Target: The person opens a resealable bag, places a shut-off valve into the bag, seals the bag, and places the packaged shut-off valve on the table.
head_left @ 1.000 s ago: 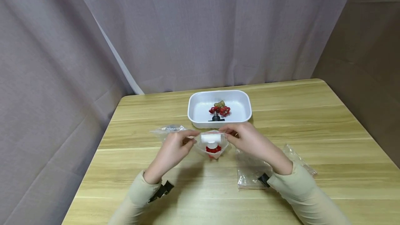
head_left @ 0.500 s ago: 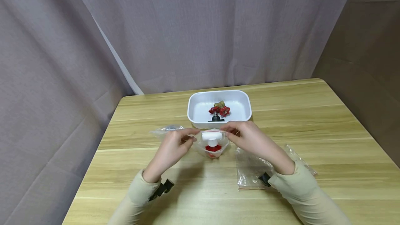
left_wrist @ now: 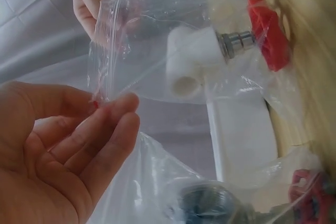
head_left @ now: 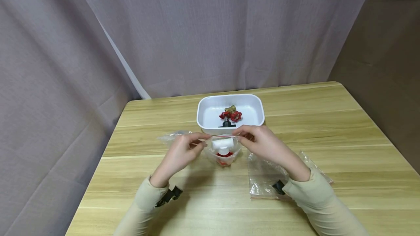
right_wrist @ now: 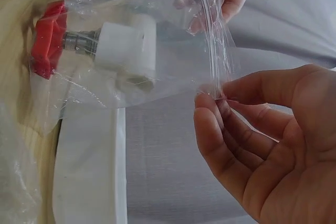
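Note:
A clear zip bag [left_wrist: 149,19] is stretched between my two hands, its zip edge with a red line on top. My left hand [head_left: 178,154] pinches one top corner, and my right hand [head_left: 265,148] pinches the other. Inside stands a valve [right_wrist: 123,48] with a white T-shaped body, a metal stem and a red handwheel [right_wrist: 49,39]. In the head view the handwheel points down and the white body is up near the bag's mouth. The bag's bottom is close over the wooden table [head_left: 210,207], just in front of the white tray [head_left: 203,119].
In the tray lie valves with red handwheels [head_left: 236,116], one brass and one black-bodied. Left of the held bag is another bag [left_wrist: 163,166] with a red-wheeled metal valve in it. Flat clear bags [head_left: 264,181] lie under my right forearm.
Both hands have shifted slightly toward the tray, still pinching the bag's corners. The valve stays inside, and the tray has not moved.

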